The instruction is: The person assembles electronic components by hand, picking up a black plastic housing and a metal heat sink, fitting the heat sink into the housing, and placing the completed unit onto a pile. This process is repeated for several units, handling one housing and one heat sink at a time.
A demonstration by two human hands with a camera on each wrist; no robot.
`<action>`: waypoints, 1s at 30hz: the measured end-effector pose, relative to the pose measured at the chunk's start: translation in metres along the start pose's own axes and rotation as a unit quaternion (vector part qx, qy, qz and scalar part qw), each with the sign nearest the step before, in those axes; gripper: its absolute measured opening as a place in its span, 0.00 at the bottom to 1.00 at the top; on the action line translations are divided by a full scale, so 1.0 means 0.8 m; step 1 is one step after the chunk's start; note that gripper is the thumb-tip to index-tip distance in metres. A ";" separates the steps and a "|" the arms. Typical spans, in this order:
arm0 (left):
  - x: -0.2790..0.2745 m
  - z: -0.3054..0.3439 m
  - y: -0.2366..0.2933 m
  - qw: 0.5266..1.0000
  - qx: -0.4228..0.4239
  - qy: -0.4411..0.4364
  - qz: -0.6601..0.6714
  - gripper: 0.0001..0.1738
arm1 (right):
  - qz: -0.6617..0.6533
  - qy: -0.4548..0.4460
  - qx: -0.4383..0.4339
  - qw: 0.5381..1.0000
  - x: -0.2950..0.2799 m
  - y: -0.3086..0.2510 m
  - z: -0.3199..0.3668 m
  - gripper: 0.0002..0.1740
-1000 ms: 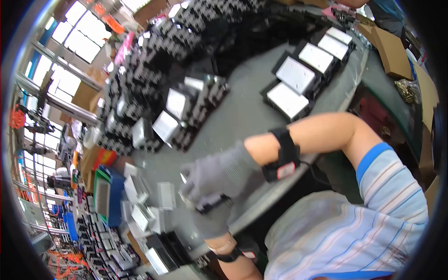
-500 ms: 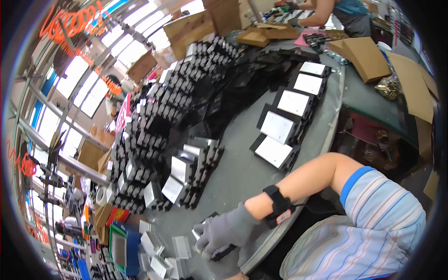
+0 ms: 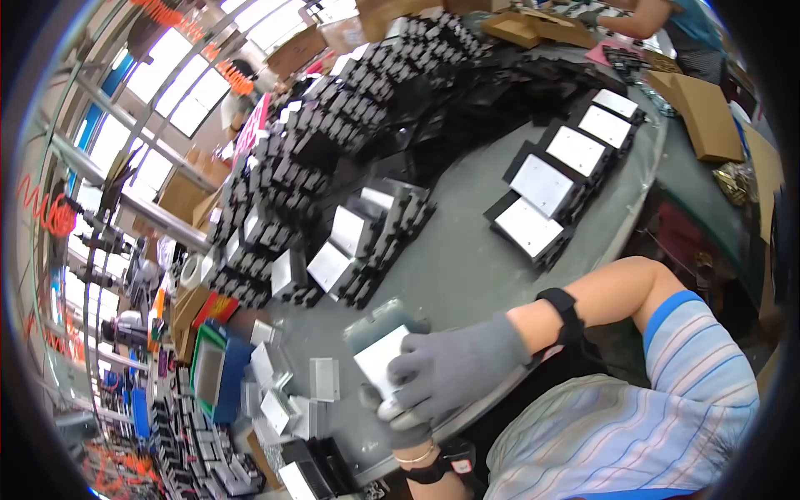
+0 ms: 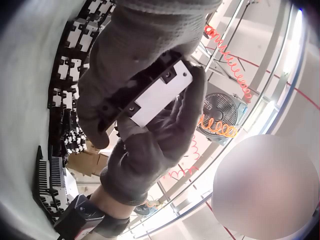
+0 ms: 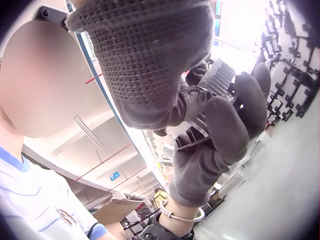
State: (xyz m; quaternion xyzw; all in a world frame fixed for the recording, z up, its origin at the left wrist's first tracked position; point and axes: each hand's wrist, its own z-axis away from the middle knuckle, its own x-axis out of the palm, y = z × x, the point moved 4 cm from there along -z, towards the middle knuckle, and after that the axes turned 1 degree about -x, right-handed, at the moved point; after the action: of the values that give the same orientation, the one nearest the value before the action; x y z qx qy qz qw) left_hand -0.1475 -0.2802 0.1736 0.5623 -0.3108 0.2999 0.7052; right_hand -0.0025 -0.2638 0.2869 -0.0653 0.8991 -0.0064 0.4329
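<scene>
Both gloved hands hold one finned metal heat sink with a black frame low over the near side of the table. My right hand grips its near edge, fingers curled over the flat silver face. Below it, my left hand holds the lower end, mostly covered by the right. In the left wrist view, a white end face of the heat sink with dark notches shows between the two hands. From the right wrist, metal fins stick out between the gloved fingers.
Loose silver metal pieces lie left of the hands, beside a blue bin. Rows of silver-topped black units stand at right, more beyond the hands. A large stack of black parts lines the far side.
The heat sink has been turned, so its broad silver face now shows beyond the fingers. The right hand has shifted back along it. The head view has swung too.
</scene>
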 end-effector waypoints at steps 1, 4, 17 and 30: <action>0.003 0.003 -0.002 0.966 -0.075 -0.088 0.233 0.44 | -0.010 0.003 0.008 1.000 -0.004 -0.003 0.004 0.25; 0.021 0.034 -0.008 0.975 0.036 0.145 -0.165 0.37 | -0.201 -0.017 0.061 0.978 -0.009 0.000 0.022 0.25; 0.024 0.066 -0.033 0.974 0.083 -0.044 -0.205 0.50 | -0.316 0.160 0.352 0.866 -0.033 0.007 0.057 0.55; 0.053 0.048 -0.038 0.942 0.109 -0.087 -0.306 0.40 | -0.016 0.131 0.468 0.874 -0.030 -0.023 0.060 0.44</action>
State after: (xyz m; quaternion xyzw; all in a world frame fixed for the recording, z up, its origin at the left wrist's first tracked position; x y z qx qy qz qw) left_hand -0.1014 -0.3208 0.1947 0.7277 -0.1499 0.0516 0.6674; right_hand 0.0519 -0.2771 0.2765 0.1316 0.8384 -0.4420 0.2907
